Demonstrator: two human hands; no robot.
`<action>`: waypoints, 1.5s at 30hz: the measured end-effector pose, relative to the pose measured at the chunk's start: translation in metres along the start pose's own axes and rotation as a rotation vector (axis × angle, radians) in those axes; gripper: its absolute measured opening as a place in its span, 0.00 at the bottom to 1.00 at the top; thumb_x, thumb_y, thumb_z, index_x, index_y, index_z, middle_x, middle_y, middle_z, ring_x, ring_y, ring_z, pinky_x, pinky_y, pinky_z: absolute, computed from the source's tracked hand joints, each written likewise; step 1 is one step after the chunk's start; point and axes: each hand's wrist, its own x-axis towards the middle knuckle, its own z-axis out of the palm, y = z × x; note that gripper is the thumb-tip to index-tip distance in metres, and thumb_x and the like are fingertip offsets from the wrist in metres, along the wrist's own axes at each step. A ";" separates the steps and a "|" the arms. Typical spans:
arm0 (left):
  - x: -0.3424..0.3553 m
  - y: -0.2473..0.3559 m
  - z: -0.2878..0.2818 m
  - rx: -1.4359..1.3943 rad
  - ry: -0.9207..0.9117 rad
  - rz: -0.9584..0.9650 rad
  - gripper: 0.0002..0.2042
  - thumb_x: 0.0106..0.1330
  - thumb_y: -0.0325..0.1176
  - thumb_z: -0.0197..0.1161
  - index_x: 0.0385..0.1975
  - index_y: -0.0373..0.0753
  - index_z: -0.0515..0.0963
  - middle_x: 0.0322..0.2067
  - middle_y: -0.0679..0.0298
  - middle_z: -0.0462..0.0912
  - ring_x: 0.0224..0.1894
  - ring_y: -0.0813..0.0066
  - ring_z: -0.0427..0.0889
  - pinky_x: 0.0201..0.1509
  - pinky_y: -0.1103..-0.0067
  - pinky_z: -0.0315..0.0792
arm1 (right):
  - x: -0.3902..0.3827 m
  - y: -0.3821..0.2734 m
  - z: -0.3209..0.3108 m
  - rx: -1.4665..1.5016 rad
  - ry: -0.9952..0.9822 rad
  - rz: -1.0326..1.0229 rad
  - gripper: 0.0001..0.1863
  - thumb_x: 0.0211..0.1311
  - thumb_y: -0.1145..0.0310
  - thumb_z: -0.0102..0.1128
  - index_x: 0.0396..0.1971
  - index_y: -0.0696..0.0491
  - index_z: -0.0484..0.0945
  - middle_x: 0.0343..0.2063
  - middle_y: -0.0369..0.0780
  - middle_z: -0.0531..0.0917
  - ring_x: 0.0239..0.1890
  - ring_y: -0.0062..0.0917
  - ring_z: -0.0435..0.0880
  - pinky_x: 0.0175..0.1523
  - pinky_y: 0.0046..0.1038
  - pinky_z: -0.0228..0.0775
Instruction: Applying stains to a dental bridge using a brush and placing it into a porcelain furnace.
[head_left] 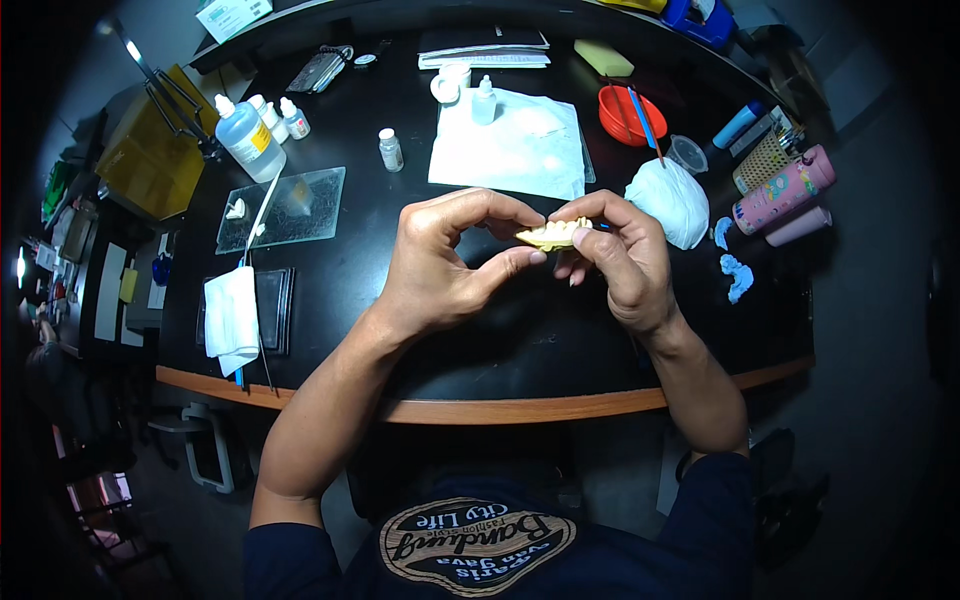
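Observation:
A small cream-yellow dental cast (pixel 555 236) with a row of teeth is held up over the black table, between my two hands. My left hand (pixel 432 255) pinches its left end, thumb below and index finger above. On the right end, my right hand (pixel 632 262) closes with its thumb on the near side and the index finger along the top. The cast's underside and far side are partly hidden by fingers. Beyond the hands lies a white paper sheet (pixel 515 160) bearing a small dropper bottle (pixel 483 103).
A glass slab (pixel 315 205) with small white pieces and a folded white cloth (pixel 232 320) lie left. Bottles stand behind, among them a blue-liquid bottle (pixel 250 140). To the right are a red bowl (pixel 620 125), a white plastic-wrapped bundle (pixel 670 203), blue putty pieces (pixel 737 278) and a pink flask (pixel 785 190).

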 end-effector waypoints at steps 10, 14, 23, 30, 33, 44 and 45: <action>-0.001 -0.001 -0.003 0.100 0.089 0.158 0.12 0.56 0.25 0.75 0.41 0.32 0.86 0.37 0.57 0.90 0.39 0.71 0.89 0.47 0.76 0.81 | -0.001 -0.002 0.011 -0.101 0.072 -0.039 0.12 0.71 0.70 0.51 0.45 0.59 0.80 0.35 0.39 0.85 0.30 0.15 0.80 0.34 0.16 0.71; 0.004 -0.009 0.005 0.032 0.164 0.293 0.12 0.53 0.26 0.77 0.36 0.33 0.85 0.35 0.55 0.89 0.39 0.64 0.91 0.45 0.75 0.83 | -0.005 -0.007 0.008 -0.146 0.118 0.024 0.16 0.72 0.67 0.47 0.49 0.60 0.78 0.36 0.40 0.85 0.31 0.15 0.80 0.36 0.17 0.70; -0.004 -0.015 -0.002 0.072 0.170 0.315 0.11 0.53 0.24 0.77 0.36 0.33 0.86 0.34 0.56 0.89 0.37 0.68 0.91 0.43 0.76 0.84 | -0.001 0.010 0.016 -0.049 0.016 -0.005 0.12 0.75 0.69 0.54 0.52 0.60 0.76 0.39 0.40 0.83 0.35 0.16 0.81 0.37 0.18 0.73; -0.001 -0.010 -0.010 0.261 0.130 0.375 0.27 0.46 0.32 0.77 0.50 0.35 0.81 0.44 0.52 0.86 0.49 0.57 0.85 0.56 0.66 0.78 | -0.002 0.011 0.017 -0.126 0.039 -0.067 0.10 0.74 0.71 0.56 0.48 0.59 0.77 0.38 0.39 0.84 0.36 0.16 0.82 0.36 0.18 0.73; -0.007 0.009 -0.020 0.408 0.148 0.436 0.35 0.44 0.38 0.74 0.58 0.36 0.77 0.51 0.50 0.81 0.55 0.53 0.79 0.61 0.62 0.71 | -0.001 0.016 0.018 -0.139 0.056 -0.088 0.09 0.74 0.70 0.57 0.47 0.59 0.78 0.38 0.39 0.83 0.36 0.16 0.82 0.36 0.18 0.72; -0.191 0.078 -0.085 1.255 0.735 -0.006 0.11 0.50 0.29 0.81 0.24 0.39 0.81 0.24 0.67 0.76 0.30 0.71 0.74 0.35 0.76 0.67 | 0.001 0.011 0.018 -0.191 0.066 -0.155 0.09 0.73 0.67 0.60 0.45 0.57 0.80 0.35 0.36 0.83 0.35 0.14 0.80 0.36 0.17 0.69; -0.205 0.079 -0.085 1.326 0.727 -0.099 0.12 0.50 0.31 0.82 0.24 0.39 0.82 0.22 0.68 0.76 0.28 0.74 0.74 0.32 0.76 0.66 | -0.001 0.012 0.017 -0.203 0.058 -0.145 0.10 0.73 0.66 0.61 0.45 0.56 0.80 0.35 0.35 0.83 0.35 0.14 0.79 0.36 0.17 0.68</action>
